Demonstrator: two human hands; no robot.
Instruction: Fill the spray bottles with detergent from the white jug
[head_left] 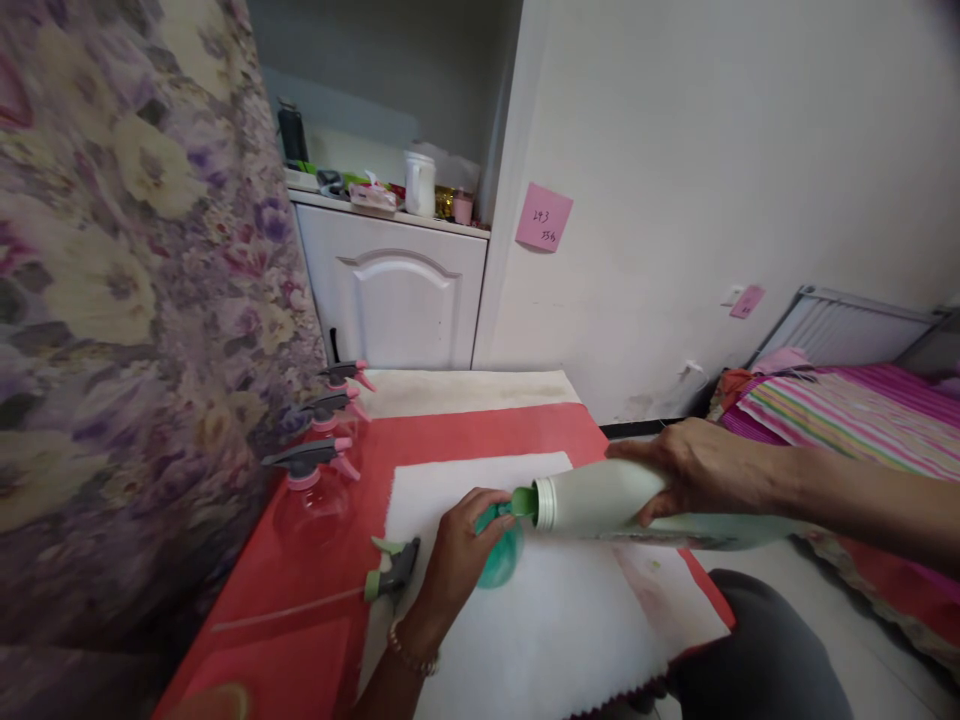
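Observation:
My right hand [686, 465] grips a large pale green bottle [600, 495], held almost level with its open white-threaded mouth facing left. Green shows at that mouth; whether it is liquid or a spout I cannot tell. My left hand [469, 540], with a beaded bracelet on the wrist, is closed around the neck of a small see-through green bottle [501, 562]. The two bottle mouths meet or nearly meet. Left of that hand lies a grey and green spray head [394, 572] with its thin tube stretched out over the red surface.
Several spray bottles with grey and pink heads [311, 460] stand along the table's left edge. A white sheet [540, 630] covers part of the red tabletop [480, 432]. Behind is a cabinet [397, 290] holding a white jug [420, 184]. A bed [847, 400] stands at right.

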